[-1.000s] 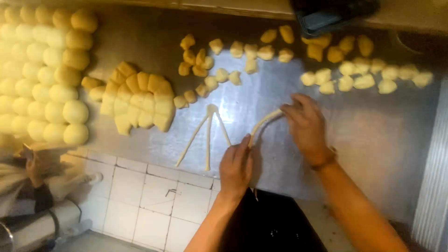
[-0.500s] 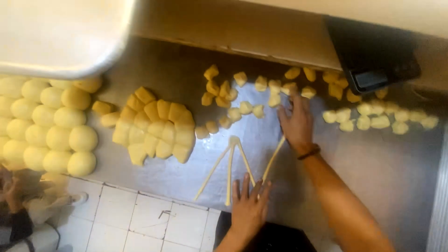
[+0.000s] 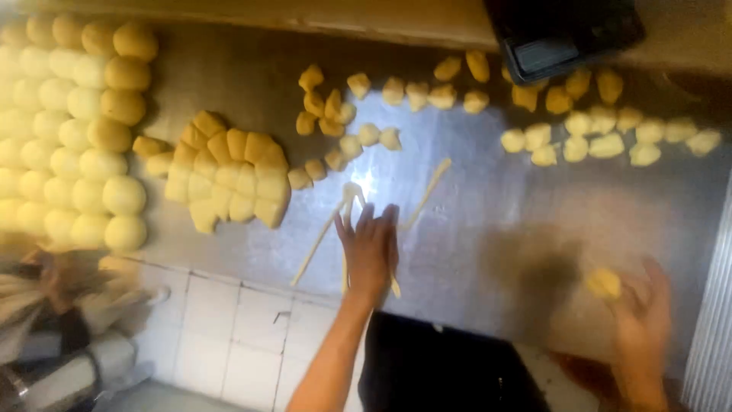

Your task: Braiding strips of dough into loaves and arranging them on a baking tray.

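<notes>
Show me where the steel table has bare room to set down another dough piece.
The table is bare between the dough strips under the left hand and the right hand, below the row of dough pieces. Crowded: the dough balls far left and the cut block.

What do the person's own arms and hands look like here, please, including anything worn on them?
Both arms are bare, with no sleeves in view and no gloves. The left hand shows plainly, without rings or a band. The right hand is motion-blurred, so whether anything sits on that wrist cannot be told.
</notes>
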